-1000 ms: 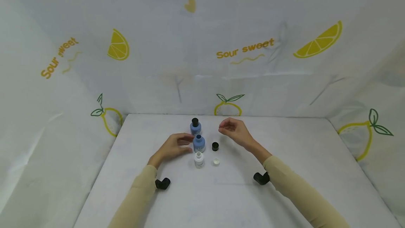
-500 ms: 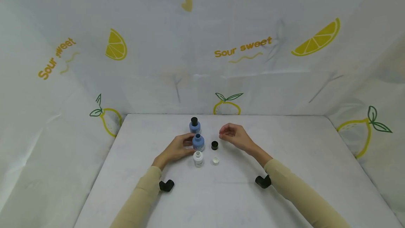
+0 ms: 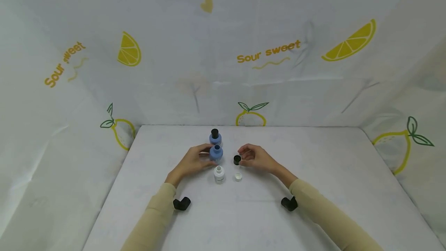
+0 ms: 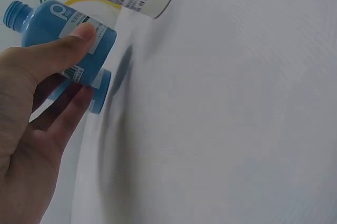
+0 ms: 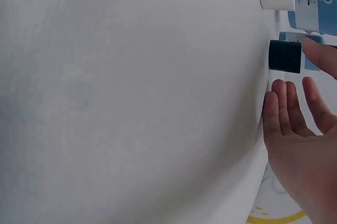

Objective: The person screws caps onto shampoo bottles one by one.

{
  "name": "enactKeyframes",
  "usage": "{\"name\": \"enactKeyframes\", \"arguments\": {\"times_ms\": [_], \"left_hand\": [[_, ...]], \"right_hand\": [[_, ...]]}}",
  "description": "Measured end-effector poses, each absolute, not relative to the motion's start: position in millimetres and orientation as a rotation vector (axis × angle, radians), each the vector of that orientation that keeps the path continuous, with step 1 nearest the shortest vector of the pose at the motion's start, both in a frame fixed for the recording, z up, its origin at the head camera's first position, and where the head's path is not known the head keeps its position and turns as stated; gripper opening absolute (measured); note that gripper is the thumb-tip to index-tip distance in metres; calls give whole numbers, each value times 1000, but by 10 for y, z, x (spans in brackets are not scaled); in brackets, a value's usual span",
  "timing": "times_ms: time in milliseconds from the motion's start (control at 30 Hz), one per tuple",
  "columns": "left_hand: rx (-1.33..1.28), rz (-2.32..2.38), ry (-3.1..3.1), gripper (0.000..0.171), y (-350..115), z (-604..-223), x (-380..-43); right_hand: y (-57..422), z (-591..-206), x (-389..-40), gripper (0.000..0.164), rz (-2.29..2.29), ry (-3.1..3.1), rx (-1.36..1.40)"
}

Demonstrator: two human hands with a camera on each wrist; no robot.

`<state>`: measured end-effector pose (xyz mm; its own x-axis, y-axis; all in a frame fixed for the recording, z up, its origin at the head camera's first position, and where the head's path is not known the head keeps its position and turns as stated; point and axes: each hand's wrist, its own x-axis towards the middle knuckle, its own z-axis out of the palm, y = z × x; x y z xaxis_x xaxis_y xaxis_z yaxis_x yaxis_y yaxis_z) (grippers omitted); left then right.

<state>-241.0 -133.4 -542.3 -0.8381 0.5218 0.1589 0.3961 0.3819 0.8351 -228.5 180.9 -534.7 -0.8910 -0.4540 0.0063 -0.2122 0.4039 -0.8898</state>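
Observation:
My left hand (image 3: pixel 193 160) grips an uncapped blue bottle (image 4: pixel 68 29), thumb on its label and fingers on the far side. Its threaded mouth shows in the left wrist view. Behind it stands a second blue bottle (image 3: pixel 215 138) with a black cap on. Beside my right hand (image 3: pixel 257 159) a black cap (image 5: pixel 285 56) rests on the table. The right thumb reaches the cap's edge, while the other fingers are spread apart from it. In front of the held bottle stands an open white bottle (image 3: pixel 219 175), with a white cap (image 3: pixel 238 177) to its right.
A white table (image 3: pixel 244 220) spreads under everything, backed by a pale curtain (image 3: pixel 223 49) printed with lemons and words. Black wrist mounts stick out below the left sleeve (image 3: pixel 153 216) and the right sleeve (image 3: pixel 327 212).
My left hand has closed round the uncapped blue bottle and shifted it slightly back and left. The right hand has come down and nearer to the black cap.

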Motion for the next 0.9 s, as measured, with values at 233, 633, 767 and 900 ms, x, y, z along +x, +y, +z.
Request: {"name": "enactKeyframes", "arguments": {"times_ms": [233,633,767,900], "left_hand": [[815,1501,2519,62,-1392,-5269,-2410],[794,1490,2565,63,-1476,-5165,-2385],[793,1492,2572,62,-1488,-5165,-2380],[762,1487,2586,62,-1493,-5147,-2374]], "right_hand": [[1779,-5418,-2277,42,-1358,2513,-648],[1731,-5432,-2301,35,-1299,2559,-668],[1733,-5388,-2328,33,-1320,2547,-666],[1748,-5312,-2378,32,-1361,2527,-678]]}}
